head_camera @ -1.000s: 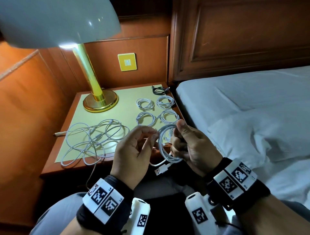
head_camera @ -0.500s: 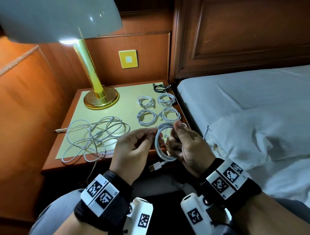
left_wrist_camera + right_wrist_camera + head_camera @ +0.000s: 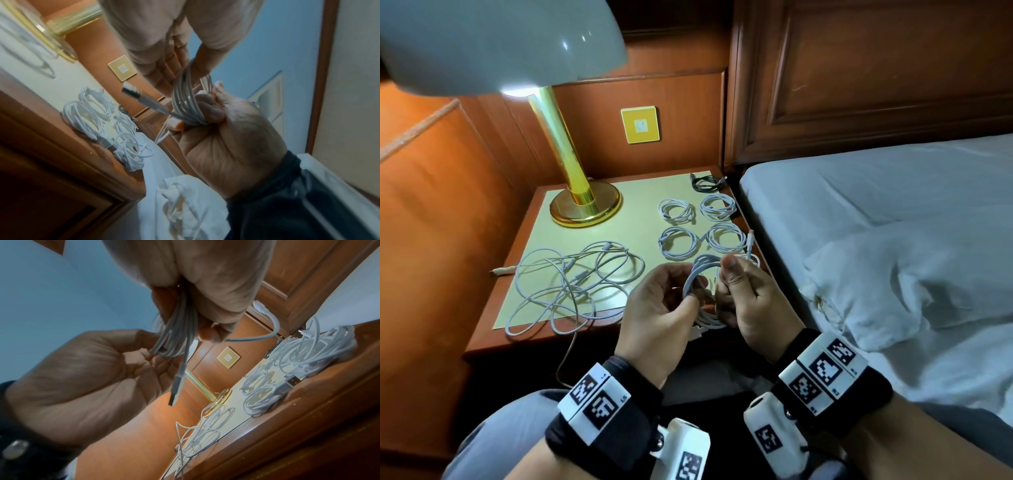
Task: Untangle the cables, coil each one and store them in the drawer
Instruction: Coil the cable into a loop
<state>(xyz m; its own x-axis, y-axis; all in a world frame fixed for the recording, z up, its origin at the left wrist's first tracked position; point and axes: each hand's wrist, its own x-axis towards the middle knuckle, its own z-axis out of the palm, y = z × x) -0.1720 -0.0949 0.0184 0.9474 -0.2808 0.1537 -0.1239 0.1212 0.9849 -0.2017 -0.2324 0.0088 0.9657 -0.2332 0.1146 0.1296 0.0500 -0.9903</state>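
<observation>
Gripping a white coiled cable (image 3: 700, 291) at frame centre, both hands' fingers (image 3: 726, 301) clench its loops; the left wrist view alone shows its USB plug (image 3: 131, 91).

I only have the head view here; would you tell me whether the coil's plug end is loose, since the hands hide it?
Observer: Yes. The right wrist view shows a USB plug hanging free below the coil, touching neither hand.
Operator: Thank you. How is the right hand holding the coil underneath?
Observer: In the left wrist view, the right hand has its fingers curled tightly round the bundled loops.
</observation>
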